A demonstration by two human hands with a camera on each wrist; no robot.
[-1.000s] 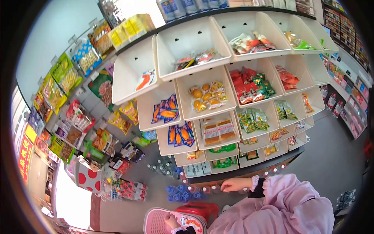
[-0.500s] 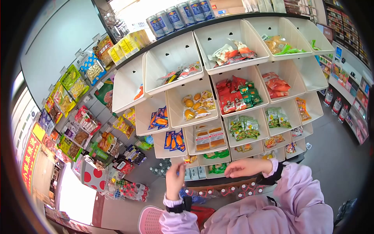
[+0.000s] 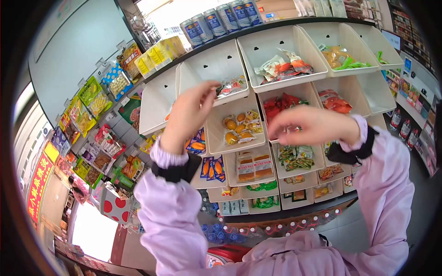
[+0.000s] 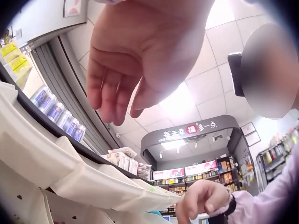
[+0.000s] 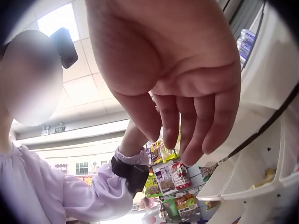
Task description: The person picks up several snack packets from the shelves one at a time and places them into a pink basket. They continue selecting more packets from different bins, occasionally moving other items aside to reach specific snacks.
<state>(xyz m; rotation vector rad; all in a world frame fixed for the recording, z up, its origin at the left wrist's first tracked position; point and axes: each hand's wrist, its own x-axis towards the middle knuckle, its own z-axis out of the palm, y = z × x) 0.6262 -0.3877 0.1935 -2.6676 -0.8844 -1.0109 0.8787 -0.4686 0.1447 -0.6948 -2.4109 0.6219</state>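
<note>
My left hand [image 3: 188,115] is raised before the upper left bins, fingertips overlapping the edge of a top-row bin [image 3: 209,64] with small packets [image 3: 231,86]. The left wrist view shows its fingers loosely bent and holding nothing. My right hand [image 3: 315,123] hovers in front of the middle bins, partly hiding red packets [image 3: 281,102]. Its fingers [image 5: 212,116] hang relaxed in the right wrist view, with nothing in them. Between the hands, a bin holds wrapped round yellow-brown snacks [image 3: 239,126]. Below the right hand are green packets [image 3: 294,158].
Blue-and-white cans [image 3: 214,23] and yellow packs [image 3: 159,53] line the top of the shelf. Bags of snacks [image 3: 94,96] hang on the wall at left. Red-capped bottles [image 3: 276,228] stand on the floor along the shelf's base. A red-dotted box [image 3: 115,207] is lower left.
My left hand has come up from the pink basket to the upper left bins. My right hand has risen from near the floor bottles to the middle bins. The basket has left view.
</note>
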